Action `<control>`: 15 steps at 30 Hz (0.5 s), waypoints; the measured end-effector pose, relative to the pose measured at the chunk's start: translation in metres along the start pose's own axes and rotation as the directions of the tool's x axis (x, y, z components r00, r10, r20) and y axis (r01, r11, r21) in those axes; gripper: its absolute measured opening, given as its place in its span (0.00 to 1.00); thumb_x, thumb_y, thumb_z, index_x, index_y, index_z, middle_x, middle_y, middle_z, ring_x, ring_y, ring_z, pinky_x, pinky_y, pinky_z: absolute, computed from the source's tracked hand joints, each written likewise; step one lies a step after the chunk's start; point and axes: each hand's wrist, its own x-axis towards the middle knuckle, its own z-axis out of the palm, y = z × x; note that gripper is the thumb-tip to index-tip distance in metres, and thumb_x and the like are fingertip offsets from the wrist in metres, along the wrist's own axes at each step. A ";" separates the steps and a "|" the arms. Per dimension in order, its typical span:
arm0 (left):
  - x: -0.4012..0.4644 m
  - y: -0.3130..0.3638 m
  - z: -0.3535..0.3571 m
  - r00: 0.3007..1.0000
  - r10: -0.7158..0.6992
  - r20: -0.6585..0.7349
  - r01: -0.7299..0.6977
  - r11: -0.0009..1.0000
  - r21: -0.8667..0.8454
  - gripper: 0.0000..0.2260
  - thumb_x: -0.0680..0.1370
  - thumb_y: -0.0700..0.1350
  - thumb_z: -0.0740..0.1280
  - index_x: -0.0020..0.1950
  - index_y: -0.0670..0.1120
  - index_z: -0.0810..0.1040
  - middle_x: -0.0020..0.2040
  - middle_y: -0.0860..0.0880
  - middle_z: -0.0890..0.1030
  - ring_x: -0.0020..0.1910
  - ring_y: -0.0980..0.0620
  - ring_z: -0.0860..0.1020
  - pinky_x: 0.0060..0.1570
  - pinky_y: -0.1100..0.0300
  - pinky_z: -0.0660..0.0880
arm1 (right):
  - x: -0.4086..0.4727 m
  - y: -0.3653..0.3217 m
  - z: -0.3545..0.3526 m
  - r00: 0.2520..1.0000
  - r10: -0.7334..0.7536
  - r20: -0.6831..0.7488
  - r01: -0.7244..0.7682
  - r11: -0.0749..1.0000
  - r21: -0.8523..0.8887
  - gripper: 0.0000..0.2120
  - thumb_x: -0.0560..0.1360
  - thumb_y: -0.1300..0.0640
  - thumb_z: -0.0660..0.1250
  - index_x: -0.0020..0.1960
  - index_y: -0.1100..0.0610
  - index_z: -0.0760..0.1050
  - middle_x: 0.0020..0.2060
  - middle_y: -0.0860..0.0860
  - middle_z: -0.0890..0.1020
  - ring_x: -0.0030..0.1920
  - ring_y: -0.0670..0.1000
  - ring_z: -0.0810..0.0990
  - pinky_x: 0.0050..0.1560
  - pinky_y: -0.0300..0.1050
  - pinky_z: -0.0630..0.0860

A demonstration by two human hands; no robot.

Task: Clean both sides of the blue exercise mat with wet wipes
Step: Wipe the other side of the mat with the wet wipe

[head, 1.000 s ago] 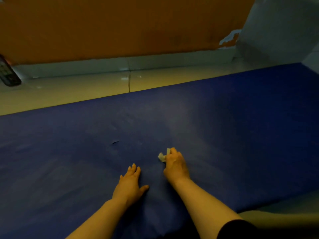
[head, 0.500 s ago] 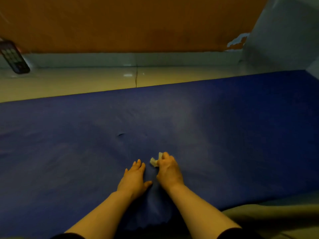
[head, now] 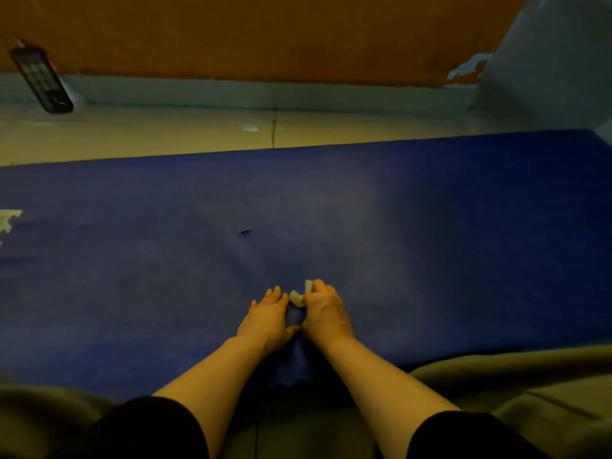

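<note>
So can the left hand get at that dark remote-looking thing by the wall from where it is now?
Probably not without shifting forward. The left hand rests flat on the blue mat near its close edge, while the dark device lies past the mat's far edge, across a strip of floor, off to the left.

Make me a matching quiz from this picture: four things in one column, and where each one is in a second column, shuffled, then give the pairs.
Things
1. wet wipe
2. left hand
3. remote control
4. blue mat

Places
A. on the floor by the wall, far left
B. bunched in the right hand
C. spread across the floor
D. flat on the mat, beside the wipe

Pairs: 1-B, 2-D, 3-A, 4-C
</note>
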 end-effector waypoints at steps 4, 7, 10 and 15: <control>-0.009 0.002 0.001 1.000 0.008 0.001 -0.008 1.000 0.001 0.34 0.80 0.54 0.62 0.79 0.44 0.49 0.80 0.43 0.47 0.78 0.46 0.47 0.75 0.47 0.46 | -0.005 0.000 -0.006 0.998 0.028 0.056 -0.024 0.998 -0.064 0.12 0.79 0.55 0.59 0.52 0.63 0.75 0.52 0.57 0.74 0.53 0.58 0.73 0.51 0.48 0.70; -0.013 0.003 -0.001 1.000 0.001 0.010 -0.001 0.999 0.040 0.35 0.80 0.56 0.61 0.79 0.43 0.48 0.80 0.44 0.46 0.78 0.46 0.46 0.76 0.47 0.46 | -0.007 0.027 -0.031 0.983 0.170 -0.062 -0.176 0.979 -0.106 0.07 0.75 0.62 0.61 0.51 0.64 0.74 0.52 0.60 0.75 0.54 0.62 0.74 0.51 0.50 0.70; -0.018 0.004 0.002 1.000 0.004 0.013 -0.005 0.999 0.052 0.35 0.81 0.56 0.61 0.79 0.43 0.48 0.80 0.44 0.46 0.78 0.45 0.47 0.76 0.45 0.47 | -0.018 0.032 -0.042 0.963 0.240 -0.120 -0.250 0.965 -0.077 0.09 0.77 0.61 0.61 0.49 0.68 0.73 0.52 0.63 0.75 0.54 0.64 0.73 0.51 0.53 0.70; -0.030 0.004 0.010 1.000 0.017 0.006 -0.017 0.999 0.050 0.33 0.81 0.54 0.61 0.79 0.43 0.49 0.80 0.43 0.47 0.78 0.45 0.47 0.75 0.46 0.46 | -0.036 -0.008 -0.012 0.997 0.015 0.070 -0.007 0.993 -0.114 0.16 0.80 0.51 0.58 0.53 0.63 0.76 0.52 0.58 0.74 0.52 0.58 0.73 0.51 0.47 0.68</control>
